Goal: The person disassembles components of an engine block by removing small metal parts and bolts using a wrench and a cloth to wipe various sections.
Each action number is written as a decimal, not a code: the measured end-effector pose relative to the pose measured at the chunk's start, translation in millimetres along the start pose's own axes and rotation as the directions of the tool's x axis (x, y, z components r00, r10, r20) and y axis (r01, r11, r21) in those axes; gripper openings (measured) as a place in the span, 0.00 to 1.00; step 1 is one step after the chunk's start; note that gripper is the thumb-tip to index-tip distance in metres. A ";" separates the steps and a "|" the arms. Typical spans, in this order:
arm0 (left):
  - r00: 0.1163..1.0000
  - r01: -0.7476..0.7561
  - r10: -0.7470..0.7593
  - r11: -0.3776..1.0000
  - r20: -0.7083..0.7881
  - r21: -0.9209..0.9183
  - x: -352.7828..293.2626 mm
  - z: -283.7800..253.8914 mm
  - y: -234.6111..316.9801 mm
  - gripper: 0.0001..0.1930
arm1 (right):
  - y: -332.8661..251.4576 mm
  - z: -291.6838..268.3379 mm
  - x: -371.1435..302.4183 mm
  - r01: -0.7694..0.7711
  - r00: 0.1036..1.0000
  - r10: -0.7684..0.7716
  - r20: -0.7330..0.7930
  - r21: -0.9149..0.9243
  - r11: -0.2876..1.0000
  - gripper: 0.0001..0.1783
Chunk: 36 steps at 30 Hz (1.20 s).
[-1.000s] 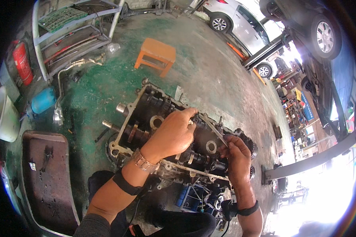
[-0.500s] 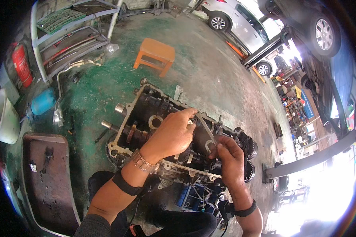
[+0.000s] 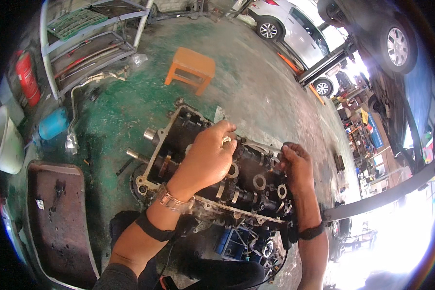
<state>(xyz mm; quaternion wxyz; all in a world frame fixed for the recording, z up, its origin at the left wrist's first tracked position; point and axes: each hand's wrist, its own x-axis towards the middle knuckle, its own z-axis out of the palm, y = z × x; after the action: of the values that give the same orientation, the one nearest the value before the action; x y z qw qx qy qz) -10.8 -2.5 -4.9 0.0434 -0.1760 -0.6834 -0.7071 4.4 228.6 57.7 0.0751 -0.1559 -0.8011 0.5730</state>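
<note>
An engine cylinder head (image 3: 256,212) with dark camshafts and round openings lies below my hands, its pale rim showing. My left hand (image 3: 212,152) is closed above its middle, thumb and fingers pinched. Over its far right part is my right hand (image 3: 297,166), fingers bent together in a pinch. A thin pale strip (image 3: 262,143) stretches between the fingers of both hands, close along the far rim. The strip's ends are hidden in the fingers, and its exact kind cannot be made out.
An orange stool (image 3: 192,65) stands beyond the engine part. At left are a brown metal tray (image 3: 58,169), white bucket (image 3: 9,145), blue container (image 3: 53,123), red fire extinguisher (image 3: 27,79) and metal rack (image 3: 94,26). A lift post (image 3: 382,191) and cars are at right.
My right hand has moved away and to the right, farther from my left hand. The strip has swung from slanting across the cylinder head to lying nearly along its far rim.
</note>
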 end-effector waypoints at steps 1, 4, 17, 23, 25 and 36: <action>0.999 0.033 -0.033 0.998 0.006 -0.058 0.8 -2.5 1.6 0.14 | -2.8 2.1 7.8 0.029 0.999 -0.029 -0.032 0.008 1.000 0.13; 0.996 0.079 -0.081 0.994 -0.027 -0.077 1.5 -11.6 10.8 0.14 | -11.4 9.1 28.2 0.189 0.982 -0.188 0.025 -0.075 0.979 0.10; 0.988 0.096 -0.125 0.958 -0.090 -0.271 0.7 -30.8 21.6 0.12 | -72.0 46.6 -19.1 0.562 0.821 -0.538 0.193 -0.096 0.822 0.08; 0.994 0.067 -0.092 0.937 -0.058 -0.344 -0.8 -27.4 18.1 0.13 | -43.7 62.3 -22.1 0.595 0.791 -0.396 0.466 -0.736 0.323 0.18; 0.993 0.077 -0.102 0.932 -0.051 -0.353 -0.8 -28.5 19.0 0.13 | -30.2 70.4 -19.3 0.533 0.830 -0.349 0.435 -0.802 0.270 0.20; 0.987 0.071 -0.120 0.923 -0.108 -0.379 2.0 -31.7 14.9 0.11 | -22.0 75.4 -20.5 0.552 0.813 -0.327 0.482 -0.816 0.172 0.16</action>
<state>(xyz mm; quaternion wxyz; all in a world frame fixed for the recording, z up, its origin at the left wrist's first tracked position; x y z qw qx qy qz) -14.1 -34.2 9.8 0.0187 -0.1015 -0.5395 -0.8356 -2.4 147.7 54.5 0.0546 0.1266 -0.9899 -0.0319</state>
